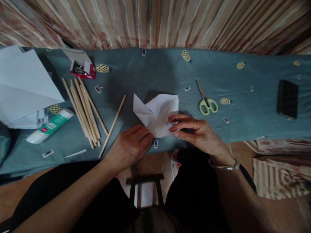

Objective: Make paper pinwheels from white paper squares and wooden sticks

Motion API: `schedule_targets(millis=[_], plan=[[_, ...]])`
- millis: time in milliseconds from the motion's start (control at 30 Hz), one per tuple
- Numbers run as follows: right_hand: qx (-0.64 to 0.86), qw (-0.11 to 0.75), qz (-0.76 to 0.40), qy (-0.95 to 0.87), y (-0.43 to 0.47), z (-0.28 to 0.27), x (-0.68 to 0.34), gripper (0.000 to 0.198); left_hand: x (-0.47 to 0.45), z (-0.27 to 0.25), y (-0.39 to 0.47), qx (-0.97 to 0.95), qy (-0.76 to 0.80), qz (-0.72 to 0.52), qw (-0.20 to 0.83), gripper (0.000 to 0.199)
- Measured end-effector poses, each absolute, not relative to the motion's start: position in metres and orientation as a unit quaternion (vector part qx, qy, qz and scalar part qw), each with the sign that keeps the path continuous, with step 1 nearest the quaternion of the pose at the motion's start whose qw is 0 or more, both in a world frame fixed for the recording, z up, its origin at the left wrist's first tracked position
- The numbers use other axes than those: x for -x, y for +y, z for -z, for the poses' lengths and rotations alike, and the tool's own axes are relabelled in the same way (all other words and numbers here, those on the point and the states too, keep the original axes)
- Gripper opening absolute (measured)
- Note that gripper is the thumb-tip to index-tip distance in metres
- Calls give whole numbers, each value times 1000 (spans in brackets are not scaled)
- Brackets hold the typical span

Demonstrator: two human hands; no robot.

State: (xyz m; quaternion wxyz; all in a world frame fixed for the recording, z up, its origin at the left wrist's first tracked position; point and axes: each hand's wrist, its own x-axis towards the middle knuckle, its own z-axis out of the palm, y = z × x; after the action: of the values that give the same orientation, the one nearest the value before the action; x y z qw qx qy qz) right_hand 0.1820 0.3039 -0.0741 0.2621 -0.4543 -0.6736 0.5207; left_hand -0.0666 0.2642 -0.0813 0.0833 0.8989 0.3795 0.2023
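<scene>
A white paper pinwheel, cut and partly folded, lies on the cloth between my hands. One pointed flap sticks out at its upper left. My left hand is closed at the lower left edge of the paper, its fingertips mostly hidden. At the right edge, my right hand has its fingers curled and pinches the paper near a bent corner. A silver bangle circles my right wrist. To the left of the pinwheel lies a single thin wooden stick.
Green-handled scissors lie right of the pinwheel, a dark phone farther right. On the left are several wooden sticks, a glue stick, white paper sheets, a paper strip and a red box of small metal pieces.
</scene>
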Motion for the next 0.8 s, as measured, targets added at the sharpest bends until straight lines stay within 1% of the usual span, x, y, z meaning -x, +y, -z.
schedule_targets(millis=[200,367,467,567,667,800], plan=[[467,298,-510,-658,303,79,-172,9,64,82,262,-901,382,-185,90,13],[498,318,-431,-682,300,87,-160,9,61,83,261,-899,379,-194,99,11],[501,312,-397,-703,299,89,-154,9,60,87,259,-900,368,-215,90,22],[500,308,-362,-724,299,88,-150,9,60,89,258,-906,354,-209,96,33],[503,302,-334,-738,300,87,-147,8,59,89,257,-910,349,-203,93,29],[496,315,-318,-744,301,89,-144,9,58,87,257,-910,355,-194,94,23]])
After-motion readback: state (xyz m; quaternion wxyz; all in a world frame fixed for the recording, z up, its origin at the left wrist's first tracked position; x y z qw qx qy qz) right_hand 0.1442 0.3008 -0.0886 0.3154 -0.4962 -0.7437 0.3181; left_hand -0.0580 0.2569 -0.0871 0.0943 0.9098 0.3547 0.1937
